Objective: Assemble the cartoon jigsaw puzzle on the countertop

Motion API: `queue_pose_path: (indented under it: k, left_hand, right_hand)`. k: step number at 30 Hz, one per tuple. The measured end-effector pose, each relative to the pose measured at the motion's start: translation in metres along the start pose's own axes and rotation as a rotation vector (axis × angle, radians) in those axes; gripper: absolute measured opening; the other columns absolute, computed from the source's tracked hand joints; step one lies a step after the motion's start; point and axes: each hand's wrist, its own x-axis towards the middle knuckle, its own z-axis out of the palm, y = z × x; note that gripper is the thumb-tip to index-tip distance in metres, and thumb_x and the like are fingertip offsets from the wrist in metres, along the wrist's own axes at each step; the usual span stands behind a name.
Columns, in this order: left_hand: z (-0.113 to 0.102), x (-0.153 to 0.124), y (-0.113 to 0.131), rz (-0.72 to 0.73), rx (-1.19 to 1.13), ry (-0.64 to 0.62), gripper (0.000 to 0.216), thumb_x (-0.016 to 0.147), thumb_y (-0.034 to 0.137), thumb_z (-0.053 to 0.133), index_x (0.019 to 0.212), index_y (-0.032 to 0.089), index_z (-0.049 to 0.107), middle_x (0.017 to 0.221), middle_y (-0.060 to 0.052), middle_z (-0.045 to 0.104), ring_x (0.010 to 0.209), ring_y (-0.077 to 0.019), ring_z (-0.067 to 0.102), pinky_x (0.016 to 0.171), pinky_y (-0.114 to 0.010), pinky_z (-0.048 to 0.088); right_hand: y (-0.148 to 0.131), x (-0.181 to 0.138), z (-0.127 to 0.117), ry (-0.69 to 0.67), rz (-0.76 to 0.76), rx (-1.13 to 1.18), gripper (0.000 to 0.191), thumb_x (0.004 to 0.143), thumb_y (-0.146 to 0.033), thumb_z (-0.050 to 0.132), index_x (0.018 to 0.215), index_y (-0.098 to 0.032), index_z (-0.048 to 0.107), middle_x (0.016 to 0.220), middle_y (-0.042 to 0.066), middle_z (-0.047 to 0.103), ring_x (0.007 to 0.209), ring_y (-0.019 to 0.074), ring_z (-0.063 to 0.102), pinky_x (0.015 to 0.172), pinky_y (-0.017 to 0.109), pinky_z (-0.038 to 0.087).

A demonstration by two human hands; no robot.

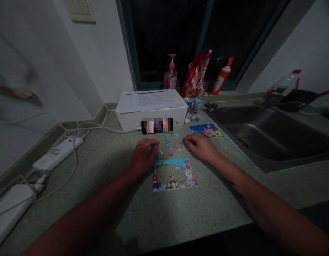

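Noting loose jigsaw pieces [169, 145], thin light card best lifted by the edges, just beyond the part-built puzzle border [175, 184]; our left hand [143, 156] and right hand [202, 147] curl down among them, any pinch hidden.

A white cardboard box [150, 121] is standing across the way beyond the scattered multicoloured puzzle pieces [169, 144]. A deep steel sink [271, 135] is dropping away right of the right hand [203, 147], while speckled green countertop [118, 209] is offering passage left of the left hand [143, 156], reaching a white plastic power strip [57, 153].
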Motion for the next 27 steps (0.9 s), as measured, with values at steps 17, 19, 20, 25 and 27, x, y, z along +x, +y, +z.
queue_pose_path:
  k: [17,19,20,25,27]
  left_hand:
    - [-0.002,-0.001,0.001,-0.037,-0.022,0.0,0.015,0.099,0.025,0.057,0.103,0.023,0.072,0.1,-0.005,0.077,0.097,-0.0242,0.07,0.092,-0.042,0.052]
    - [-0.002,0.0,0.002,-0.041,-0.027,-0.003,0.015,0.099,0.025,0.057,0.103,0.023,0.072,0.1,-0.005,0.077,0.098,-0.0243,0.07,0.092,-0.043,0.052]
    - [-0.002,0.0,0.002,-0.039,-0.029,-0.005,0.015,0.099,0.024,0.057,0.102,0.023,0.072,0.1,-0.005,0.077,0.098,-0.0243,0.07,0.092,-0.043,0.052]
    - [-0.002,0.0,0.001,-0.032,-0.028,-0.003,0.015,0.099,0.024,0.057,0.103,0.023,0.072,0.099,-0.005,0.077,0.096,-0.0244,0.07,0.091,-0.043,0.052]
    - [-0.002,0.0,0.001,-0.029,-0.02,-0.002,0.015,0.099,0.025,0.058,0.103,0.023,0.072,0.1,-0.005,0.077,0.097,-0.0246,0.07,0.092,-0.043,0.052]
  right_hand:
    - [-0.001,-0.001,-0.005,-0.07,0.113,-0.101,0.02,0.096,-0.018,0.061,0.099,-0.02,0.08,0.103,0.011,0.077,0.099,0.0263,0.07,0.089,0.038,0.052]
    - [-0.003,-0.001,-0.006,-0.076,0.116,-0.095,0.02,0.095,-0.019,0.061,0.098,-0.02,0.081,0.102,0.01,0.077,0.099,0.0263,0.07,0.089,0.038,0.052]
    - [-0.004,-0.001,-0.006,-0.076,0.118,-0.094,0.02,0.095,-0.019,0.061,0.097,-0.021,0.08,0.102,0.01,0.077,0.099,0.0263,0.07,0.089,0.038,0.052]
    - [-0.008,-0.002,-0.009,-0.094,0.113,-0.104,0.021,0.096,-0.019,0.059,0.097,-0.02,0.08,0.104,0.01,0.077,0.1,0.0257,0.07,0.09,0.037,0.052]
    - [-0.009,-0.002,-0.009,-0.104,0.108,-0.118,0.021,0.097,-0.019,0.058,0.097,-0.02,0.079,0.103,0.01,0.077,0.101,0.0262,0.07,0.09,0.037,0.052]
